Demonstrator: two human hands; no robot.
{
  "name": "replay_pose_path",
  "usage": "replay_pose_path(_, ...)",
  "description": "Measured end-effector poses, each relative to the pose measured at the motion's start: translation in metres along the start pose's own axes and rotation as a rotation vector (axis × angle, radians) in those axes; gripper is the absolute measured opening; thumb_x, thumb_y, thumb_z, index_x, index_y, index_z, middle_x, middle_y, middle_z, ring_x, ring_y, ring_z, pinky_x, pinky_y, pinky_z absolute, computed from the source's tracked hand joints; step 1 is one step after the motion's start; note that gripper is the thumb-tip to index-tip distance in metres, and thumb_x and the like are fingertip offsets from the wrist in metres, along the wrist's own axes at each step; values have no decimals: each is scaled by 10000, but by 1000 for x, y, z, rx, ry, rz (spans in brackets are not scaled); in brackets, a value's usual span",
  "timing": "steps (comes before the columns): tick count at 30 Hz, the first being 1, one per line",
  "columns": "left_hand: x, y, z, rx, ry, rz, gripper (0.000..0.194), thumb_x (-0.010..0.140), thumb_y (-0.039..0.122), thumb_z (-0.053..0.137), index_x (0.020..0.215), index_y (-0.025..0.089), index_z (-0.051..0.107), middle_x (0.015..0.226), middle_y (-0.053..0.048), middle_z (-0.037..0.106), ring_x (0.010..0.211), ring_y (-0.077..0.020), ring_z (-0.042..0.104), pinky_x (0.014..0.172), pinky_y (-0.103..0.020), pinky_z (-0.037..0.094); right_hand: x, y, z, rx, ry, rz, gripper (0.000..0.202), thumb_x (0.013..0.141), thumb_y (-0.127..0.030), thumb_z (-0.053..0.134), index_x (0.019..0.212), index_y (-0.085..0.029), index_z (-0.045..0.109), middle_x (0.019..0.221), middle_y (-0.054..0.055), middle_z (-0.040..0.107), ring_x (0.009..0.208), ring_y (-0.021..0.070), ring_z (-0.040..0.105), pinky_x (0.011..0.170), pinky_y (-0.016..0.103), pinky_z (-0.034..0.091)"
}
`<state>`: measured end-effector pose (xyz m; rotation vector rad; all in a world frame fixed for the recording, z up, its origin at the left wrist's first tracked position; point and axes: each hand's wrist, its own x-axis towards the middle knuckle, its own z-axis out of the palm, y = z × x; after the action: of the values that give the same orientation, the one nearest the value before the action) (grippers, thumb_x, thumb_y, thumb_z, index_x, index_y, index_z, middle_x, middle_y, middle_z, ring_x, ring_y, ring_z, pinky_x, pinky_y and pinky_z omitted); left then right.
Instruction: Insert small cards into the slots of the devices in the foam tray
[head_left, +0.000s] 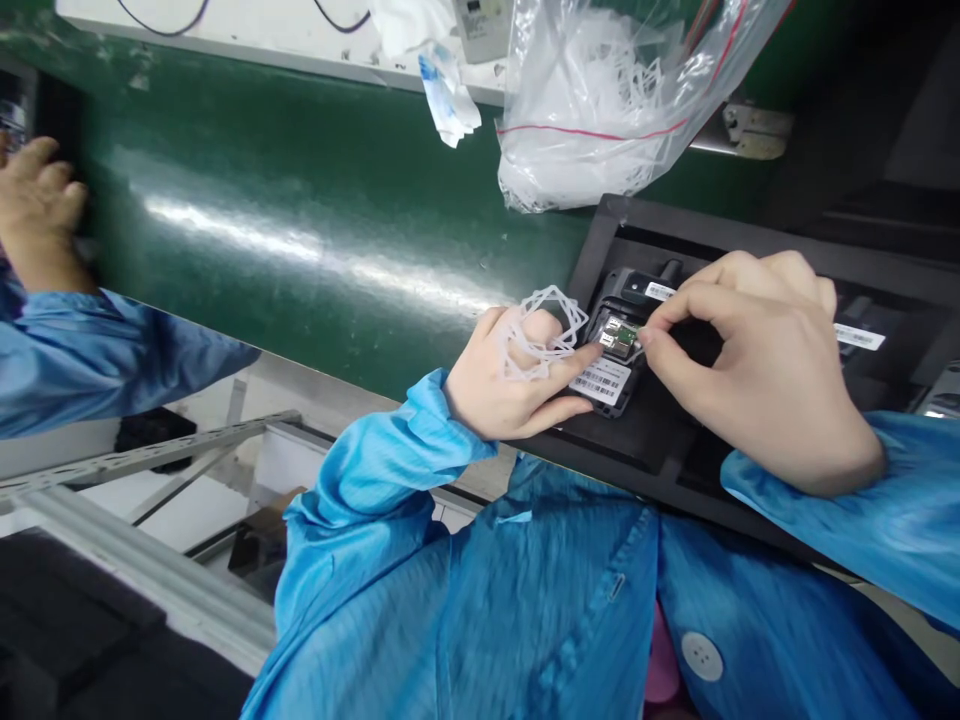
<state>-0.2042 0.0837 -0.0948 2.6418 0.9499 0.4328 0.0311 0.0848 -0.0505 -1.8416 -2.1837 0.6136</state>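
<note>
A black handheld device (609, 385) lies back up in a dark foam tray, its compartment showing a green circuit board (624, 338) and metal card slots. Below that compartment is a white barcode label. My left hand (517, 385) holds several thin white square frames (559, 305), which fan out over its fingers. Its index fingertip touches the device's left side by the slots. My right hand (757, 350) pinches thumb and index finger together at the compartment's right edge. A thin pale strip shows at those fingertips, apparently part of another such frame.
The foam tray (675, 220) holds more devices to the right, partly behind my right hand. Behind it stands a clear bag (577, 150) full of white frames. A crumpled wipe (448, 95) hangs off a white ledge. A co-worker's hand (41, 200) works at far left.
</note>
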Motion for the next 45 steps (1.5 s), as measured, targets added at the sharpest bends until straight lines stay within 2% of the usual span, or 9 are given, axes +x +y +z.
replay_pose_path(10, -1, 0, 5, 11, -26, 9, 595, 903, 642, 469, 1345, 266, 599, 1064, -126, 638, 979, -294, 551, 814, -429, 380, 0, 15, 0, -173, -1, -164, 165, 892, -368, 601, 916, -205, 596, 960, 89, 604, 966, 303, 524, 739, 406, 346)
replay_pose_path(15, 2, 1, 4, 10, -38, 28, 587, 927, 639, 434, 1352, 264, 587, 1137, -135, 628, 1017, -284, 553, 822, -409, 367, -10, 26, -7, -170, 14, -411, 157, 875, -294, 595, 1006, -228, 652, 984, 72, 619, 880, 269, 546, 716, 421, 372)
replay_pose_path(19, 0, 0, 1, -26, -65, 18, 609, 921, 626, 454, 1406, 267, 539, 1172, -140, 618, 1053, -309, 540, 864, -448, 367, -22, 30, -13, -256, -56, -548, 247, 868, -259, 590, 1084, -265, 710, 1092, 89, 636, 982, 306, 544, 748, 434, 365)
replay_pose_path(26, 0, -2, 0, -147, -106, -54, 589, 861, 640, 551, 1322, 279, 604, 1145, -126, 620, 1042, -324, 530, 898, -511, 359, -29, 24, -17, -354, -86, -536, 273, 930, -270, 553, 1180, -336, 641, 1168, 33, 649, 1073, 258, 540, 880, 440, 361)
replay_pose_path(29, 3, 0, -1, -106, -95, -42, 582, 863, 645, 550, 1308, 274, 608, 1175, -129, 612, 1046, -319, 524, 898, -495, 351, -28, 21, -17, -449, -95, -547, 232, 936, -279, 535, 1140, -276, 645, 1177, 56, 635, 1067, 260, 536, 885, 432, 371)
replay_pose_path(32, 4, 2, -2, -16, -79, 11, 606, 877, 650, 525, 1334, 257, 587, 1221, -152, 596, 1036, -319, 521, 865, -469, 350, -27, 22, -15, -401, -53, -539, 269, 908, -263, 554, 1156, -213, 643, 1182, 104, 626, 1078, 287, 536, 874, 437, 367)
replay_pose_path(36, 5, 3, -3, 89, -47, 77, 639, 878, 673, 501, 1336, 235, 580, 1216, -156, 602, 999, -302, 530, 841, -440, 355, -29, 25, -13, -380, -39, -449, 396, 894, -261, 544, 1285, -229, 594, 1221, 113, 610, 1121, 318, 523, 900, 469, 354)
replay_pose_path(41, 16, 4, -3, 59, -105, -20, 720, 870, 717, 472, 1390, 224, 540, 1256, -172, 591, 1039, -331, 534, 866, -457, 352, -26, 23, -13, -471, -19, -500, 366, 885, -247, 541, 1235, -170, 615, 1177, 130, 606, 1062, 308, 524, 832, 442, 367)
replay_pose_path(45, 25, 4, -1, 126, -76, -1, 750, 880, 739, 420, 1361, 181, 567, 1242, -190, 600, 1017, -324, 548, 830, -436, 357, -23, 23, -13, -468, -35, -483, 370, 879, -268, 555, 1229, -167, 618, 1170, 118, 593, 1057, 301, 508, 831, 429, 374)
